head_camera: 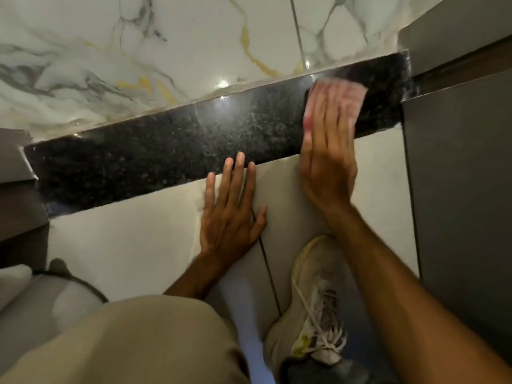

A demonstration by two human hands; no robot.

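Observation:
A black speckled granite strip (155, 159) runs across the floor between marbled tiles and plain pale tiles. A pink cloth (352, 92) lies on the strip's right end. My right hand (328, 162) presses flat on the cloth with straight fingers and is blurred by motion. My left hand (230, 214) rests flat on the pale floor tile (133, 239), fingers spread, with its fingertips reaching the strip's near edge.
White marble-patterned tiles (166, 51) with grey and gold veins lie beyond the strip. A grey door frame or panel (457, 176) stands on the right. My pale sneaker (313, 306) and beige trouser knee (124, 342) fill the foreground. Grey edges sit at the left.

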